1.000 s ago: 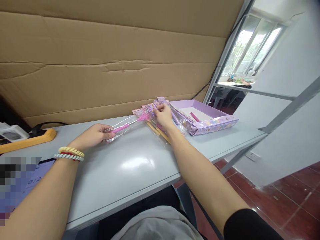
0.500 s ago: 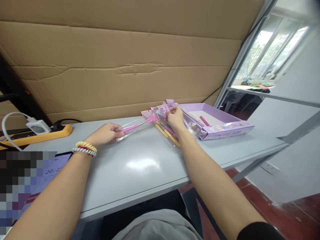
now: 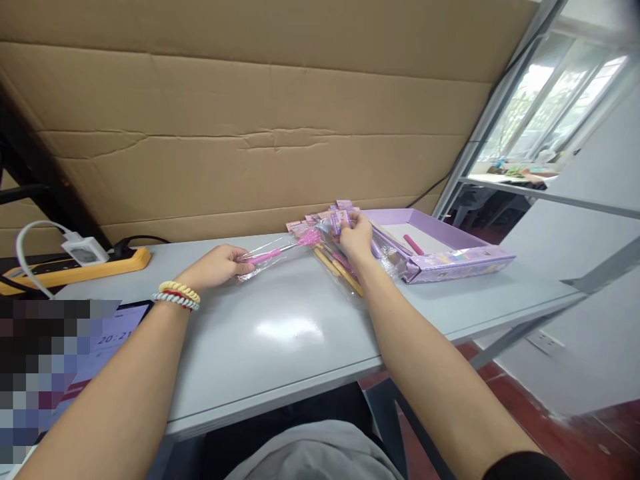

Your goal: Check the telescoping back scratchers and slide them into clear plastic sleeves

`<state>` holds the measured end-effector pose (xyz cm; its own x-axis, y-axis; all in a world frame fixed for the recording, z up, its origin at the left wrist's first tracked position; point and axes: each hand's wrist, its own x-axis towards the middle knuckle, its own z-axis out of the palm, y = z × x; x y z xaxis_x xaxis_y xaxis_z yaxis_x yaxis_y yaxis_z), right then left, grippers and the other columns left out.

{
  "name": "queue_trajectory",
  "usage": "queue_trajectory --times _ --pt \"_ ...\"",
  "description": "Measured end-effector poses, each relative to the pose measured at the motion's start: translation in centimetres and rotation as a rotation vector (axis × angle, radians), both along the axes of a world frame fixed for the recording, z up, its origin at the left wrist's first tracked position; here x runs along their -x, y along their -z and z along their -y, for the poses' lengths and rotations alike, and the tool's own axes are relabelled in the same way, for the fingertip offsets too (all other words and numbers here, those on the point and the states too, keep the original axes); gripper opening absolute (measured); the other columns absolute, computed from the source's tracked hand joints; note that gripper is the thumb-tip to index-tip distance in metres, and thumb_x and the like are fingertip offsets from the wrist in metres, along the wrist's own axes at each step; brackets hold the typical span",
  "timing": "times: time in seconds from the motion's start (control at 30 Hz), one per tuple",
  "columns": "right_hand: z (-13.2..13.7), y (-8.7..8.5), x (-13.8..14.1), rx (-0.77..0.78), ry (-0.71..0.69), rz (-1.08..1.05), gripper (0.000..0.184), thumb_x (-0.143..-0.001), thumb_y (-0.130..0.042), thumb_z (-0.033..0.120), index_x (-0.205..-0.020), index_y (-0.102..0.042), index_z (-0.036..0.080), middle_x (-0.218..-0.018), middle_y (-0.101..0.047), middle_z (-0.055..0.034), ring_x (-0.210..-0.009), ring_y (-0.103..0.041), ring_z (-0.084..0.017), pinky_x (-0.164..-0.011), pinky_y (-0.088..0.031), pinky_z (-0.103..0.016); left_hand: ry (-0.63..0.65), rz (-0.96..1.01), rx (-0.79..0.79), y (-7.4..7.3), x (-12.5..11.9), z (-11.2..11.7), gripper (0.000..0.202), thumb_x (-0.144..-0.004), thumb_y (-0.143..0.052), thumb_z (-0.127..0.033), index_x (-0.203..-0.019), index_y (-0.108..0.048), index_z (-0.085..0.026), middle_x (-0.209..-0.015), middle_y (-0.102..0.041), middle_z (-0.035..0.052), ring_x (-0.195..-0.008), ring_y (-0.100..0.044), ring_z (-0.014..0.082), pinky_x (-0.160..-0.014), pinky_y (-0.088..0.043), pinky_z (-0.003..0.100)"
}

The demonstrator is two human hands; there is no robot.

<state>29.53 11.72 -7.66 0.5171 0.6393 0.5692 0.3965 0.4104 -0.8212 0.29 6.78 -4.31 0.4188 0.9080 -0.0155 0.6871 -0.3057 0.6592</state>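
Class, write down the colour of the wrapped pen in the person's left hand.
The pen is pink; the head view shows it best.

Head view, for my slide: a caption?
Left hand holds a wrapped pink pen; right hand on packets by a purple box.

The tablet screen (image 3: 113, 337) shows digits that read about "20:21"; nothing else is legible.

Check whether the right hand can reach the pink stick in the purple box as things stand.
Probably yes. The right hand sits on the packets just beside the box, which is open-topped, and nothing covers the pink stick.
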Motion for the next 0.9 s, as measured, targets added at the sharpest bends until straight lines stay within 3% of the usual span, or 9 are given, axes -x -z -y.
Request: queue_trajectory --times 0.1,0.23,0.4,0.57,0.63,0.73,0.9 --pt "0.9 -0.9 0.0 0.038 0.150 -0.062 0.009 -0.076 -0.050 0.024 -0.081 -0.049 0.017 -0.074 -0.055 -0.0018 -0.069 -0.050 -0.015 -0.073 -0.041 -0.032 -0.003 0.011 0.011 0.0 0.1 0.0 0.028 -0.069 -0.059 -0.046 -0.070 -0.059 -0.018 -0.060 -0.056 -0.0002 -0.058 -0.049 0.0146 -0.055 -0.035 0.026" --pt "2.3 -2.0 0.6 -0.007 0.139 -0.097 0.011 -0.076 -0.052 0.027 -0.077 -0.048 0.018 -0.074 -0.056 -0.0019 -0.066 -0.050 -0.015 -0.068 -0.041 -0.029 -0.001 0.035 0.028 -0.1 0.0 0.1 0.027 -0.069 -0.060 -0.045 -0.069 -0.058 -0.018 -0.061 -0.055 -0.0010 -0.059 -0.050 0.0143 -0.057 -0.037 0.026" --pt "3.2 -1.8 2.3 -0.162 0.105 0.199 0.010 -0.075 -0.050 0.024 -0.069 -0.044 0.020 -0.072 -0.053 -0.0014 -0.072 -0.050 -0.016 -0.074 -0.042 -0.030 0.012 0.016 -0.013 -0.1 0.1 0.0 0.031 -0.070 -0.058 -0.048 -0.066 -0.057 -0.018 -0.061 -0.056 -0.0002 -0.058 -0.049 0.0144 -0.057 -0.036 0.026" --pt "2.6 -0.7 2.8 -0.129 0.085 0.433 0.013 -0.065 -0.053 0.015 -0.065 -0.042 0.020 -0.103 -0.052 -0.0111 -0.103 -0.046 -0.024 -0.093 -0.036 -0.039 0.039 0.005 -0.035 0.2 0.3 -0.2 0.036 -0.072 -0.057 -0.053 -0.069 -0.059 -0.017 -0.062 -0.057 0.0006 -0.060 -0.048 0.0147 -0.058 -0.036 0.026" --pt "2.3 -0.5 2.7 -0.049 0.090 0.424 0.013 -0.066 -0.051 0.013 -0.067 -0.040 0.020 -0.098 -0.052 -0.0110 -0.098 -0.047 -0.024 -0.091 -0.037 -0.041 0.048 0.017 -0.029 0.2 0.4 -0.3 0.036 -0.072 -0.057 -0.053 -0.071 -0.060 -0.017 -0.062 -0.057 0.0010 -0.060 -0.049 0.0148 -0.058 -0.036 0.026" --pt "2.1 -0.4 2.3 0.054 0.075 0.341 0.014 -0.068 -0.048 0.012 -0.069 -0.037 0.021 -0.076 -0.050 -0.0043 -0.076 -0.046 -0.020 -0.081 -0.039 -0.040 0.059 0.050 -0.022 0.2 0.4 -0.2 0.034 -0.072 -0.059 -0.050 -0.077 -0.063 -0.017 -0.062 -0.057 0.0011 -0.060 -0.049 0.0148 -0.057 -0.036 0.027" --pt "2.2 -0.7 1.8 0.107 0.083 0.227 0.014 -0.073 -0.048 0.015 -0.069 -0.037 0.022 -0.061 -0.045 0.0021 -0.058 -0.039 -0.016 -0.072 -0.038 -0.035 0.073 0.070 -0.017 0.0 0.3 0.0 0.034 -0.071 -0.058 -0.050 -0.075 -0.063 -0.017 -0.062 -0.056 0.0013 -0.060 -0.048 0.0148 -0.057 -0.036 0.027"
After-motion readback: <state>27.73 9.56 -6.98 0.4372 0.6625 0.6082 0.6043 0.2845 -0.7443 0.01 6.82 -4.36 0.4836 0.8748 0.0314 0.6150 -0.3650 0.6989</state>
